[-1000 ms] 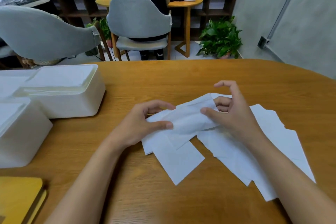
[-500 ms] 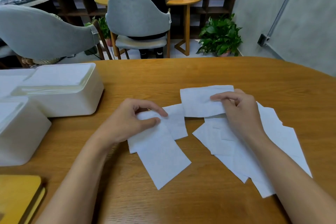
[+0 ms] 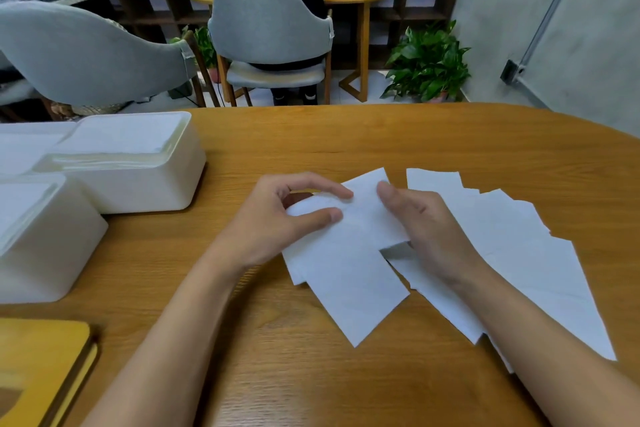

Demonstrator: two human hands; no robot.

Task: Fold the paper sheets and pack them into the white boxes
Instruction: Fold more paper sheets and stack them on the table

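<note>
Pinching one sheet over the table, the left hand and right hand fold it, many loose sheets lying unpacked beside and the boxes seemingly part-filled

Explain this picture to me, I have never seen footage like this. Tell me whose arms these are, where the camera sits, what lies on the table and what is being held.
There is no machine here: these are a person's two bare hands. The single picture comes from a wide-angle camera worn on that person's head, looking forward and down, so the arms reach in from the bottom edge. The left hand and the right hand both pinch one white paper sheet between them. More loose sheets lie spread on the wooden table, under and to the right of the hands. At the left stand the farther white box and the nearer white box. A flat yellow object lies at the lower left. Behind the table are grey chairs.
</note>
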